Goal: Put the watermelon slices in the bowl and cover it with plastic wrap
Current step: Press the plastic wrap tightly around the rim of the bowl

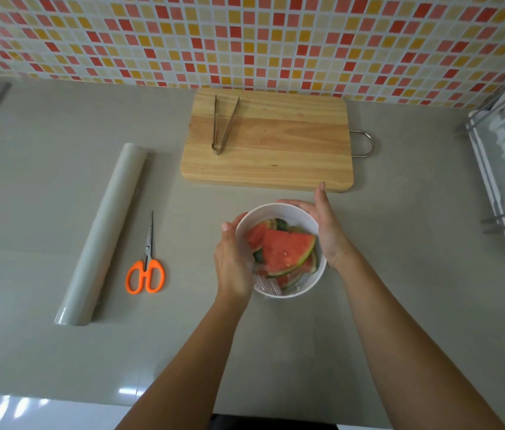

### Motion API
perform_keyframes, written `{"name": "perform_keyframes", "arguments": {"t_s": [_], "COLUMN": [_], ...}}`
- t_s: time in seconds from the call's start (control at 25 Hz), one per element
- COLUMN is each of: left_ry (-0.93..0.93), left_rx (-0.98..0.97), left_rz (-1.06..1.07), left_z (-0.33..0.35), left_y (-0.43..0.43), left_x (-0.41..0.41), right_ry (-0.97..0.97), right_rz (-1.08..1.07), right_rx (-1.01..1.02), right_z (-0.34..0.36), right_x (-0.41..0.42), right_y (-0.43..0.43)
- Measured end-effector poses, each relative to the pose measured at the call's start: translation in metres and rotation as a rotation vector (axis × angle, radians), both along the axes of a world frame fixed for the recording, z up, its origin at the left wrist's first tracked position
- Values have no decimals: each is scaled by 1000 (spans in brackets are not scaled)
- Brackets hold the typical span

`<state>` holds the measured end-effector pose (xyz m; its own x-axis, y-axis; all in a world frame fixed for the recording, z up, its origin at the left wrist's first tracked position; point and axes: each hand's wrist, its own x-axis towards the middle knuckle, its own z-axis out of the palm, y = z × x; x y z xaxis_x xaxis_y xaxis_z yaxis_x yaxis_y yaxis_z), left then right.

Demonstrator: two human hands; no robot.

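White bowl (280,212) in centre of frame on grey counter (58,212), watermelon slices (287,251) inside. Plastic wrap (265,287) wrinkled at lower-left rim. Left hand (232,265) cupping left wall, right hand (329,234) curled round far-right rim. Probably sealing now: better to pull film taut, press down along wall all round, keep bowl steady. Counted: one bowl; slices overlapping, number unclear; one wrap roll (105,234) at left; one scissors (145,268); one tongs (223,125) on one cutting board (276,150) above.
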<state>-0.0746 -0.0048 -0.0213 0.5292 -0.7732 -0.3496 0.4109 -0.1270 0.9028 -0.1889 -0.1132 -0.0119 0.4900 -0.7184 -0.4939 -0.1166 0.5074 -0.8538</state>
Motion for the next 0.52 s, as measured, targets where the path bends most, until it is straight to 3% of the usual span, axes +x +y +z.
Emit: {"name": "perform_keyframes", "arguments": {"t_s": [0.12, 0.32, 0.4, 0.52], "left_ry": [-65, -392, -251, -3], "left_rx": [44, 219, 179, 163], "left_rz": [-24, -105, -18, 200], "left_z": [-2, 10, 16, 8], "left_y": [2, 0, 11, 45], "left_x": [2, 11, 8, -22], "right_ry": [144, 537, 440, 71], "right_rz": [49, 164, 102, -256], "right_rx": [-91, -426, -507, -379], "right_z": [3, 19, 18, 8], "right_x": [2, 1, -7, -24], "right_y": [-1, 4, 6, 22]}}
